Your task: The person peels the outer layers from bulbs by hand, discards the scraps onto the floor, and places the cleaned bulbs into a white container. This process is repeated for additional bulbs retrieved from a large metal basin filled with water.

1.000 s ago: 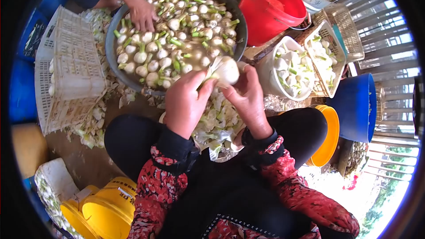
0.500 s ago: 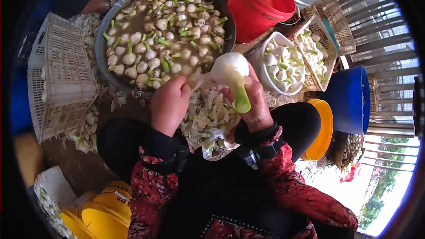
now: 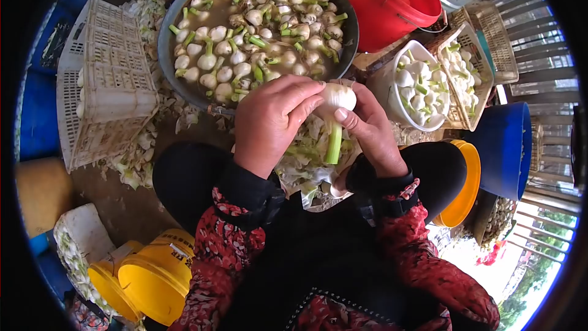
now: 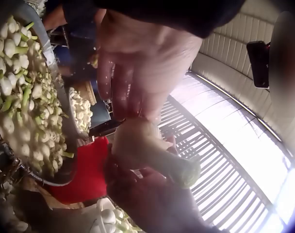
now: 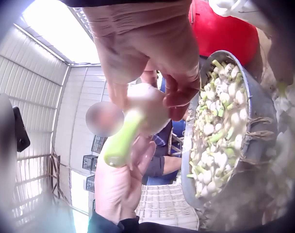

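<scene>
A white garlic bulb [image 3: 337, 99] with a thick green stem [image 3: 332, 144] is held between both hands, above a heap of peeled skins [image 3: 306, 159]. My right hand [image 3: 375, 130] grips its right side, thumb across the front and fingers behind. My left hand [image 3: 274, 121] pinches at the upper left of the bulb, thumb and fingertips together. In the left wrist view, the left hand [image 4: 142, 68] reaches down to the bulb [image 4: 135, 141] from above. The right wrist view shows the stem [image 5: 123, 141] slanting toward the left palm.
Ahead stands a wide tub [image 3: 168, 61] of water and garlic bulbs. To its right are a red bucket [image 3: 383, 21], a white bucket [image 3: 398, 101] of peeled bulbs and a crate [image 3: 474, 107]. White crates [image 3: 113, 79] stand left; yellow buckets [image 3: 156, 276] sit lower left.
The bulb has turned, so its stem now points down toward me. My left hand drew away with a strip of skin, then came back to the bulb. Another person's hand has left the tub.
</scene>
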Available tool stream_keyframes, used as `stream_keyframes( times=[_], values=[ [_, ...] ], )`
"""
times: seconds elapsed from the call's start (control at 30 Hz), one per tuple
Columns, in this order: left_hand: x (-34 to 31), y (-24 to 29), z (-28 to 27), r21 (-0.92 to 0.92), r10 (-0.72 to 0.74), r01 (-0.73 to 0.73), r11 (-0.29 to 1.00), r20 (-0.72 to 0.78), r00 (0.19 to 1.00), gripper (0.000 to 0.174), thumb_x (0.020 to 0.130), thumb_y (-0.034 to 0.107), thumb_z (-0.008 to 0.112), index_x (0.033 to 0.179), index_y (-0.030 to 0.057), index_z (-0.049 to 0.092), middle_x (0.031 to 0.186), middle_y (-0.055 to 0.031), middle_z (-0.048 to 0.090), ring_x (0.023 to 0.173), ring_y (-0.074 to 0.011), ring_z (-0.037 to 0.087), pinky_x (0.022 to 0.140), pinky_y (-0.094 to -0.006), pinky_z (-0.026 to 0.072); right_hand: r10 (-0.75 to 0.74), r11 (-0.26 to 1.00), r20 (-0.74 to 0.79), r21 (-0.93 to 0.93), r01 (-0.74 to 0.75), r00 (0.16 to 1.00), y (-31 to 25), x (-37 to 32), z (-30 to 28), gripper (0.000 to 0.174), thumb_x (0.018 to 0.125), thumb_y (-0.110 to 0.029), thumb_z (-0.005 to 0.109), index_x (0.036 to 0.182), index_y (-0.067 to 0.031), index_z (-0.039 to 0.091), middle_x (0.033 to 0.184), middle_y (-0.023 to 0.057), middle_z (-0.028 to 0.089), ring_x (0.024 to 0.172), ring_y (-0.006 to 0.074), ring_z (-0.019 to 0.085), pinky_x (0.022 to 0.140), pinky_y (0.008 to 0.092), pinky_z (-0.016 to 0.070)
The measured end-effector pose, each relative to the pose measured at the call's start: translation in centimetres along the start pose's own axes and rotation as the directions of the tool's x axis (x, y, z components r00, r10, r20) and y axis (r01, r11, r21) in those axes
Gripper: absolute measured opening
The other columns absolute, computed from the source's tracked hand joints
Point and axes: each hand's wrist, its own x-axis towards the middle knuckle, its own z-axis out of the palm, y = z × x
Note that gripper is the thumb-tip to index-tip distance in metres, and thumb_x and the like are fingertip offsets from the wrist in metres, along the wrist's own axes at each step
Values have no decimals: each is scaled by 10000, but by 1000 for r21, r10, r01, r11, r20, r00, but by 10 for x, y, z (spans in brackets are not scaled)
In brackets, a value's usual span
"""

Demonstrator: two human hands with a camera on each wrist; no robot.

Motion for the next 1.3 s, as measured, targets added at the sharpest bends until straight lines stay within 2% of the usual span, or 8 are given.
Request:
stream_keyframes(
  times=[0.2, 0.43, 0.63, 0.73, 0.97, 1.03, 1.2, 1.3],
  values=[
    [2, 1, 3, 300, 153, -144, 943, -5, 988, 131, 872, 82, 751, 992, 50, 710, 916, -69, 719, 783, -272, 693, 693, -342, 550, 95, 991, 41, -95, -91, 995, -6, 1, 0, 644, 882, -240, 836, 1375, 17, 512, 1199, 75, 638, 1099, 140, 610, 970, 312, 502],
    [-1, -18, 2, 81, -300, 314, 946, -145, 943, 92, 917, 62, 678, 993, 24, 644, 874, -99, 701, 798, -225, 701, 733, -340, 540, -40, 906, 147, -412, 98, 988, -17, -1, -7, 686, 876, -108, 815, 1441, -8, 440, 1239, 78, 634, 1103, 144, 617, 984, 309, 494],
    [-16, -11, -7, 227, -416, 350, 909, 545, 728, 293, 952, 118, 696, 1227, 37, 632, 1025, -124, 723, 920, -225, 719, 798, -330, 555, -82, 995, -137, 49, 90, 987, -7, 2, -12, 564, 924, -96, 753, 1399, -15, 461, 1266, 85, 632, 1161, 155, 603, 1020, 324, 471],
    [-7, -4, 9, -455, -357, 404, 794, 190, 915, 525, 974, 228, 722, 1423, 40, 524, 1203, -124, 684, 992, -184, 682, 890, -310, 560, -70, 994, -147, 71, 81, 987, 0, 2, -13, 502, 943, -108, 741, 1357, -18, 471, 1282, 90, 615, 1187, 167, 592, 1039, 329, 462],
    [-11, -7, 20, -294, -454, 499, 815, 211, 866, 176, 975, 124, 714, 1082, -12, 678, 915, -45, 720, 841, -95, 661, 783, -249, 537, -303, 953, -145, -55, 298, 942, 14, 10, 4, 513, 968, -135, 723, 1378, -11, 441, 1318, 119, 590, 1216, 208, 591, 1064, 364, 470],
    [-11, -18, 17, -619, -456, 494, 611, 235, 858, 184, 1032, 140, 632, 1075, -34, 669, 917, -40, 718, 838, -93, 666, 757, -257, 536, -155, 913, -144, 357, 197, 977, 10, 10, 1, 510, 1022, -261, 652, 1413, -23, 426, 1339, 133, 584, 1219, 253, 599, 1088, 406, 461],
    [-27, -7, 16, 248, -311, 234, 940, 345, 886, 335, 984, 298, 674, 1179, 26, 669, 925, -123, 716, 823, -260, 698, 760, -357, 538, 143, 623, -76, 782, -29, 987, 30, 11, -22, 510, 1044, -494, 540, 1333, -74, 552, 1171, 98, 631, 887, 203, 583, 736, 305, 460],
    [-28, -4, 18, 199, -227, 175, 964, 282, 932, 341, 940, 355, 699, 1106, 58, 708, 898, -129, 680, 831, -335, 665, 754, -407, 521, 218, 495, -21, 864, -92, 976, 41, 11, -33, 517, 1048, -510, 518, 1309, -65, 554, 1138, 93, 629, 846, 191, 555, 700, 294, 462]
  ],
)
